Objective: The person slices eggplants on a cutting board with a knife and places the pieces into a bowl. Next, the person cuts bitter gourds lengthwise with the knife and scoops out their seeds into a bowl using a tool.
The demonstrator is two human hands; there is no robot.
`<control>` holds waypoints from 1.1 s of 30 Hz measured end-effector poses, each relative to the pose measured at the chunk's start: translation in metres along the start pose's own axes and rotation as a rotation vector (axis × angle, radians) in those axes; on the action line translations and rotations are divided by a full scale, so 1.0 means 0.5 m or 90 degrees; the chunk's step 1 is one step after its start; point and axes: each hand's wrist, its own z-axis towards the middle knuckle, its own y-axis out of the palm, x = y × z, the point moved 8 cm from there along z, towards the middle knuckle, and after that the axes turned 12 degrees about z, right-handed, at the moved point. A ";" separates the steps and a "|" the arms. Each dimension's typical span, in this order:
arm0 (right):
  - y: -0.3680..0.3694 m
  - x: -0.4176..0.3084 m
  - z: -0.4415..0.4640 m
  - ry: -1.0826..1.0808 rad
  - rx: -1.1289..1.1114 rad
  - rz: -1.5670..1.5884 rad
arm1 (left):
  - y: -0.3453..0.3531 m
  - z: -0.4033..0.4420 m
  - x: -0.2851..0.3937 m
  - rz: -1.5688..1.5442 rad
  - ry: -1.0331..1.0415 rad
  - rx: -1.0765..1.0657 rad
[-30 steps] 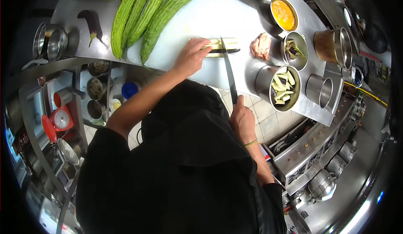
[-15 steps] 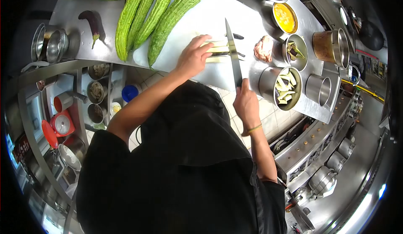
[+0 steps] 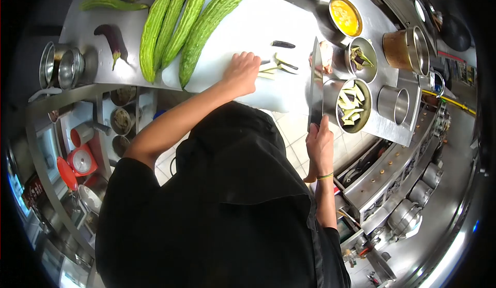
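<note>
In the head view my right hand [image 3: 320, 148] grips a kitchen knife [image 3: 316, 89] by its handle, the blade pointing away from me at the board's right side. My left hand [image 3: 242, 74] is curled closed on the white cutting board [image 3: 268, 24], around the near ends of pale eggplant strips [image 3: 266, 73]; the fingers hide part of them. Just to their right lie cut eggplant pieces [image 3: 287, 64] with dark skin. A dark strip of eggplant [image 3: 283, 44] rests farther up the board. Eggplant chunks [image 3: 351, 104] fill a metal pot [image 3: 331, 99] beside the knife.
Several bitter melons [image 3: 219, 24] lie across the board's left side. A whole eggplant [image 3: 109, 42] is on the steel counter [image 3: 132, 29]. At right stand a bowl of orange liquid [image 3: 346, 18], a bowl of eggplant tops [image 3: 361, 60] and an upright metal pot [image 3: 393, 104]. Raw meat [image 3: 325, 55] sits behind the blade.
The knife has moved right, away from the eggplant strips to beside the pot. My left hand's fingers have curled in, and cut pieces have spread apart on the board.
</note>
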 end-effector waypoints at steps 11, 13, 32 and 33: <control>-0.012 0.062 -0.036 0.031 0.008 0.148 | -0.067 0.068 -0.005 -0.140 -0.093 -0.014; -0.017 0.073 -0.036 0.042 0.008 0.161 | -0.093 0.107 0.042 -0.149 -0.002 0.078; 0.011 0.175 -0.016 0.002 -0.025 0.160 | -0.041 0.173 0.123 0.064 -0.107 -0.128; 0.016 0.174 -0.008 -0.020 -0.027 0.129 | -0.042 0.178 0.126 0.065 -0.113 -0.126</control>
